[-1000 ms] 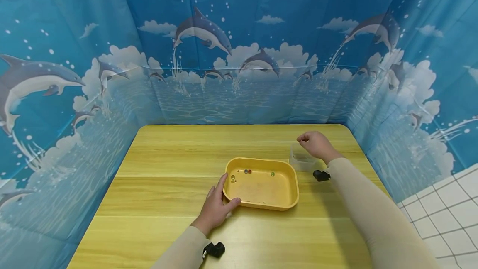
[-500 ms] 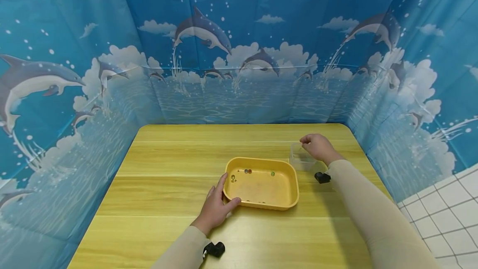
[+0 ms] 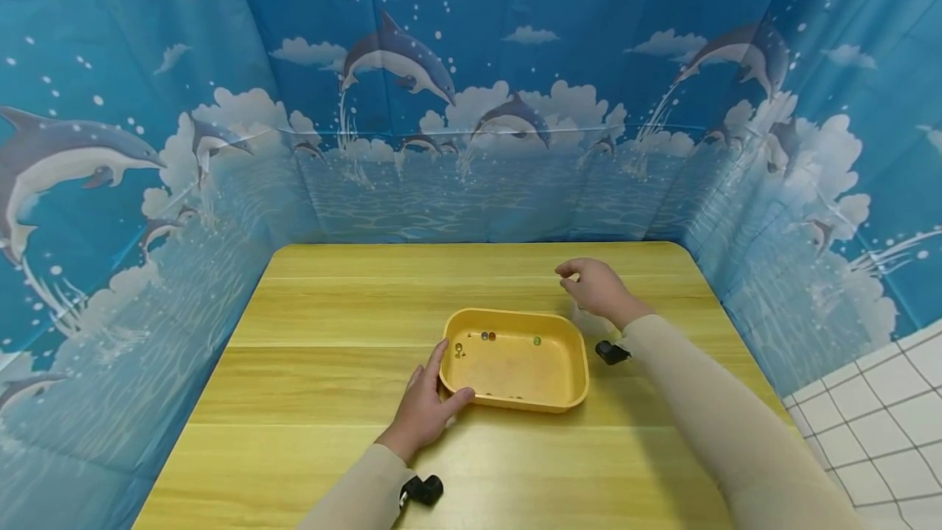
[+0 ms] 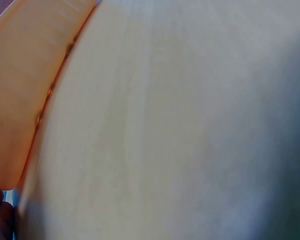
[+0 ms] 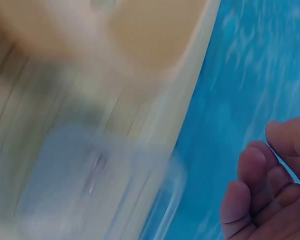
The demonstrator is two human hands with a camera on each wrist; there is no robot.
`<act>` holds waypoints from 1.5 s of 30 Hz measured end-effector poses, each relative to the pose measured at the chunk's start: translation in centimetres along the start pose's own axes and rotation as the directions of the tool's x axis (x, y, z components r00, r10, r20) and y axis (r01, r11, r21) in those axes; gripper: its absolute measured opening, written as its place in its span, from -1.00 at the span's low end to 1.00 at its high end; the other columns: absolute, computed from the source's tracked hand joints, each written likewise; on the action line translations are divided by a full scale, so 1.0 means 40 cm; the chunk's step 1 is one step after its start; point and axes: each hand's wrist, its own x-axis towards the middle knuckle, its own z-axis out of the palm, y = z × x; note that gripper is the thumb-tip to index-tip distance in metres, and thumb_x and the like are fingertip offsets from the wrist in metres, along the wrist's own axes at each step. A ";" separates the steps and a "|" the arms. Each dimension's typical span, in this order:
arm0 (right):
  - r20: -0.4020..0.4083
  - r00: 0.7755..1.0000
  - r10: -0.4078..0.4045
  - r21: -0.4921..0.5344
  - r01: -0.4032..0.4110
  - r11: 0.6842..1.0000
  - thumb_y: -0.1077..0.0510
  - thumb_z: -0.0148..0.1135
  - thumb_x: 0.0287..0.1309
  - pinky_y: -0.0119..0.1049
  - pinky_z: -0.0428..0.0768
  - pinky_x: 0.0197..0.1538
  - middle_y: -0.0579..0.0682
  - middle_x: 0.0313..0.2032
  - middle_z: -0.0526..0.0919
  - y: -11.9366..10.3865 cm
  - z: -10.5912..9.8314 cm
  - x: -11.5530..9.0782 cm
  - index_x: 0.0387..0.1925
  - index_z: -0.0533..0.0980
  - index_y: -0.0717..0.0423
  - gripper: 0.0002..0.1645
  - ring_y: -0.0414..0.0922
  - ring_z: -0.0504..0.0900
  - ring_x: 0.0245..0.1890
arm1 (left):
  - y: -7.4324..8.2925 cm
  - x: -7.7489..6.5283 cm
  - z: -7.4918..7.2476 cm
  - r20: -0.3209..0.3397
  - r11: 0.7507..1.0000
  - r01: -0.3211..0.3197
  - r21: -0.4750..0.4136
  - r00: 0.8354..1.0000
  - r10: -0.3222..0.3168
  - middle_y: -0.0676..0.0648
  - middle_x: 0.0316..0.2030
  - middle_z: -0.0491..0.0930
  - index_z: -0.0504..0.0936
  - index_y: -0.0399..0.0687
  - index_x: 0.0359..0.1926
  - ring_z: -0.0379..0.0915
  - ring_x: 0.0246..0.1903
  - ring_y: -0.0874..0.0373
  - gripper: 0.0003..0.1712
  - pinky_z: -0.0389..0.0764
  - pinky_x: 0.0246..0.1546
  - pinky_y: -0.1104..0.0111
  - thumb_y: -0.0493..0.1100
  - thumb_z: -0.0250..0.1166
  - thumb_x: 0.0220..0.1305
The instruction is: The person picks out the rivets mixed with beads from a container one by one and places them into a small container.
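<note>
My left hand [image 3: 425,414] rests against the near-left corner of a yellow plastic tray [image 3: 526,406], its thumb at the front rim and forefinger along the left side. Inside the tray lie several small glass marbles, among them a green marble [image 3: 537,341] and a red marble [image 3: 491,336]. My right hand [image 3: 598,289] hovers beyond the tray's far-right corner, thumb and forefinger apart. In the right wrist view its loosely bent fingers hold nothing visible. Below it stands a clear plastic box [image 5: 100,190], mostly covered by the hand and sleeve in the head view.
Everything stands on a wood-grain table [image 3: 331,383]. A blue dolphin-print curtain [image 3: 471,195] hangs behind the table and at both sides. White tiles [image 3: 883,432] show at the lower right.
My right hand has moved left from above the clear box toward the tray, and its pinched fingertips have parted. My left hand and the tray have stayed in place.
</note>
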 end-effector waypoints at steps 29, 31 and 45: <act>0.336 0.909 -0.248 -0.128 0.304 0.944 0.18 0.25 0.47 -0.04 0.60 0.35 0.04 0.25 0.68 -0.228 0.309 0.047 0.34 0.59 0.10 -0.53 -0.03 0.62 0.28 | 0.000 -0.001 -0.002 0.014 1.000 -0.005 0.013 1.000 0.005 -0.15 0.58 0.30 -0.07 0.33 0.71 0.00 0.58 -0.44 0.08 0.21 0.49 -0.35 0.23 0.38 0.41; 0.341 0.901 -0.267 -0.138 0.329 0.934 0.18 0.24 0.45 -0.07 0.61 0.34 0.02 0.22 0.69 -0.225 0.324 0.050 0.33 0.60 0.09 -0.53 -0.07 0.64 0.23 | 0.000 -0.001 -0.001 0.012 1.000 -0.009 0.014 1.000 0.009 -0.15 0.57 0.31 -0.06 0.31 0.71 0.03 0.57 -0.42 0.07 0.23 0.49 -0.33 0.23 0.38 0.41; 0.274 0.907 -0.319 -0.217 0.382 0.899 0.21 0.33 0.39 -0.14 0.64 0.27 0.00 0.04 0.75 -0.224 0.372 0.046 0.15 0.69 0.14 -0.66 -0.10 0.66 0.07 | 0.002 0.002 -0.002 0.006 0.999 -0.020 0.026 1.000 0.019 -0.14 0.58 0.29 -0.04 0.27 0.71 -0.03 0.58 -0.47 0.07 0.09 0.54 -0.37 0.22 0.38 0.41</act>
